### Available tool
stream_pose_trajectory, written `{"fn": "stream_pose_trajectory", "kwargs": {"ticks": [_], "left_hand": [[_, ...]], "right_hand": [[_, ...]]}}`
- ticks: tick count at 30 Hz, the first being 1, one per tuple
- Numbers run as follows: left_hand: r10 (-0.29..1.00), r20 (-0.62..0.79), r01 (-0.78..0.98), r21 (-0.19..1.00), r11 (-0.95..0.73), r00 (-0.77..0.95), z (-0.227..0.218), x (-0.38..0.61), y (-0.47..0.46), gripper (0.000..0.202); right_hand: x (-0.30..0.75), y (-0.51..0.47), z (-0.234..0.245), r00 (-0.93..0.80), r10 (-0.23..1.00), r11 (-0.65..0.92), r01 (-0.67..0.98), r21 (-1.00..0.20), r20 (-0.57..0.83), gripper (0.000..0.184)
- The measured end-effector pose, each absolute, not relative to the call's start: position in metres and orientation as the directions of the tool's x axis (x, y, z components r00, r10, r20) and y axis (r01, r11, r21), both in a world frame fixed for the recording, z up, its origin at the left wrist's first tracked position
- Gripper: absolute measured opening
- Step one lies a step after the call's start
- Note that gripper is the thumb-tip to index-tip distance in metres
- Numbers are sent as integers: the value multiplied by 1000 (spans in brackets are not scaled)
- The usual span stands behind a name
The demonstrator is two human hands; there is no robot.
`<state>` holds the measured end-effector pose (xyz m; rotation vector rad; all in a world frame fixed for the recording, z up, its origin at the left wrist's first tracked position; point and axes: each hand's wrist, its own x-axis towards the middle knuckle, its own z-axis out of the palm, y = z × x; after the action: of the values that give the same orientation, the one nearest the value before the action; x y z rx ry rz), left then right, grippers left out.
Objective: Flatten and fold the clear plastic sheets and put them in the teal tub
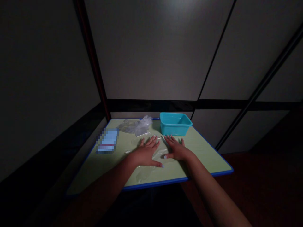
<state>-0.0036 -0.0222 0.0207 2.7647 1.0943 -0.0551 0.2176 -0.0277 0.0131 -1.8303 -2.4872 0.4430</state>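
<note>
My left hand (146,153) lies flat, palm down, fingers spread, on a clear plastic bag (145,172) that is spread out on the pale green table (99,167). My right hand (175,148) lies flat beside it, fingers stretched out, also pressing on the clear plastic. The two thumbs nearly meet over the bag. Neither hand grips anything.
A turquoise plastic tub (175,123) stands at the table's far edge, just beyond my right hand. A heap of crumpled clear bags (137,126) lies at the far left. A blurred flat packet (107,141) sits at the left. The table has a blue rim; dark panel walls surround it.
</note>
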Motion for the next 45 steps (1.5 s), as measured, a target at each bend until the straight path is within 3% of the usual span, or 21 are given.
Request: {"fn": "stream_pose_trajectory", "kwargs": {"ticks": [6,13,19,24,31,37,45], "left_hand": [[621,-189,649,186,-738,761,18,2,-28,112],[633,-159,653,186,-735,758,16,-2,-26,107],[655,-102,662,182,-727,748,14,-3,-23,79],[615,-72,618,151,-772,785,11,5,-26,75],[660,-216,694,222,-685,720,20,-8,-21,100],[679,-370,768,199,-609,634,31,-28,-10,124],[623,-465,756,182,-628,629,40,-33,-9,128]], "right_hand": [[227,-27,16,-288,924,218,937,-273,-252,112],[236,-24,11,-310,906,243,938,-247,-288,112],[233,-27,14,-290,909,230,947,-223,-298,111],[230,-28,18,-273,907,211,953,-216,-319,112],[234,-27,18,-285,899,214,948,-235,-332,116],[235,-27,20,-290,895,215,946,-242,-338,118],[243,-26,17,-315,889,225,933,-280,-334,113]]}}
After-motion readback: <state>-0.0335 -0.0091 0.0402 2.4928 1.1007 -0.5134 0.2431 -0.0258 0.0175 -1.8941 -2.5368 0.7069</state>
